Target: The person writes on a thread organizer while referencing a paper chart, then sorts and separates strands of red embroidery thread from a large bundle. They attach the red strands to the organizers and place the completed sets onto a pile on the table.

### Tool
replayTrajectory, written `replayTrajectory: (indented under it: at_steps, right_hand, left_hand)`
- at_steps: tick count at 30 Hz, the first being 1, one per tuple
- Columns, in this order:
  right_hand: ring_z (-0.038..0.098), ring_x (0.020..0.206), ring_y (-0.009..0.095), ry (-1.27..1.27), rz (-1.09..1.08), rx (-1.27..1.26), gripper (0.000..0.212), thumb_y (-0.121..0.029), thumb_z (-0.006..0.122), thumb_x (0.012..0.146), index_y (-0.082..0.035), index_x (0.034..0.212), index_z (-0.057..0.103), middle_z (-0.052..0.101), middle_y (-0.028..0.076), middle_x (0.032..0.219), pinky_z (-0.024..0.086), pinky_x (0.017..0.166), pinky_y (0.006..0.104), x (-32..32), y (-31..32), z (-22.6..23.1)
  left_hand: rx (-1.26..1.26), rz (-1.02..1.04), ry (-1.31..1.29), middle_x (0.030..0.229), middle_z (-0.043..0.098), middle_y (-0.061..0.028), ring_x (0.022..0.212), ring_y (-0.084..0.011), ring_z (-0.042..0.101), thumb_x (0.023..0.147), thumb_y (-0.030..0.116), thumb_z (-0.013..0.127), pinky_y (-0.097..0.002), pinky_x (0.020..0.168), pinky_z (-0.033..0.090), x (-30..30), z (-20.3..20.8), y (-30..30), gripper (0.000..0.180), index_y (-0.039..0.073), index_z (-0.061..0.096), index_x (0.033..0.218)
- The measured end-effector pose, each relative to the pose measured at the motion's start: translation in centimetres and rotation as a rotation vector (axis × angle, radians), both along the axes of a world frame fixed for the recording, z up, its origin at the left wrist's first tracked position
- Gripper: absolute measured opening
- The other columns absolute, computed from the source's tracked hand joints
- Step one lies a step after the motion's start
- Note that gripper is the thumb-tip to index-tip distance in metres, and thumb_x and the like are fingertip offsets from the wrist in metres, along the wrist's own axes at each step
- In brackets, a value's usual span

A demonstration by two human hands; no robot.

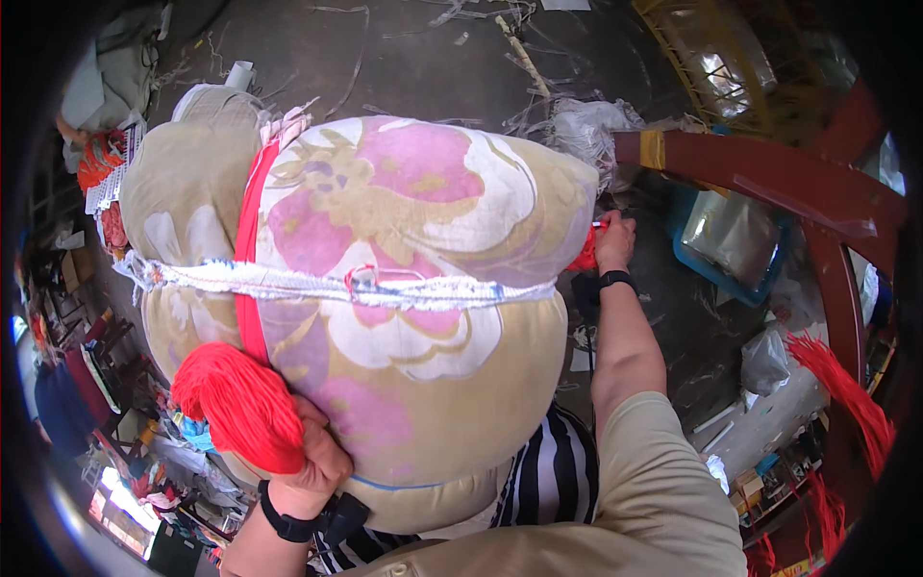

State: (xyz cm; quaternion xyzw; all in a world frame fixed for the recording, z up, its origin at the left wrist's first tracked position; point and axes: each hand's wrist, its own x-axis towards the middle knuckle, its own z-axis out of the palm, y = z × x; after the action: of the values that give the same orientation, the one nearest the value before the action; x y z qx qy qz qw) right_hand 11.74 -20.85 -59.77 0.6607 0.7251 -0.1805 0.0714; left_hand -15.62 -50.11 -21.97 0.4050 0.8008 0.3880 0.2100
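My left hand [317, 457] is closed round a thick bundle of red yarn [240, 409], its looped end fanned out against the near left of a big padded cushion [413, 385]. That cushion, in a tan, pink and white floral cloth, rests on my lap. A red strap [253, 221] runs down over it, and a white braided cord [423, 290] crosses it from side to side. At the cushion's far right edge my right hand [615, 240] has its fingers closed by a small red thing [586, 252], mostly hidden behind the cushion; its kind does not show.
A dark red metal frame [750, 159] stands at the right, with red yarn strands [846, 394] hanging near it. Beneath it sits a blue tub [687, 245] with clear plastic. Plastic scraps and a stick [522, 56] lie on the dark floor. Cluttered goods [87, 375] line the left.
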Motion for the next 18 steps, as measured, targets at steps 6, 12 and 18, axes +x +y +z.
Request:
replayTrajectory:
  at_steps: [6, 12, 18]
  right_hand:
    - [0.060, 0.103, 0.040, -0.087, 0.046, -0.070, 0.016, -0.009, 0.070, 0.080, -0.008, 0.095, 0.063, 0.058, 0.019, 0.108, 0.051, 0.089, 0.0468, 0.9, -0.9, 1.2]
    - [0.067, 0.083, 0.034, 0.215, 0.033, -0.020, 0.012, -0.011, 0.070, 0.080, -0.004, 0.088, 0.063, 0.068, 0.013, 0.084, 0.052, 0.077, 0.0437, 3.0, -3.6, 7.1]
    - [0.064, 0.094, 0.036, 0.158, -0.050, -0.143, 0.012, -0.010, 0.071, 0.082, -0.010, 0.092, 0.064, 0.063, 0.014, 0.098, 0.051, 0.083, 0.0451, 3.6, -1.4, 3.0]
  left_hand:
    - [0.182, 0.404, -0.144, 0.107, 0.056, -0.0130, 0.092, -0.0260, 0.056, 0.100, 0.005, 0.046, -0.0296, 0.086, 0.045, 1.8, -4.8, -3.3, 0.025, -0.002, 0.052, 0.124]
    - [-0.084, 0.149, 0.368, 0.109, 0.056, -0.0121, 0.097, -0.0248, 0.054, 0.096, 0.001, 0.054, -0.0335, 0.085, 0.043, -0.1, -2.2, -0.2, 0.029, -0.003, 0.052, 0.125]
    - [0.024, 0.333, 0.267, 0.093, 0.056, -0.0040, 0.080, -0.0123, 0.050, 0.102, 0.003, 0.046, -0.0262, 0.069, 0.041, 1.1, -2.6, 0.5, 0.016, -0.002, 0.056, 0.114]
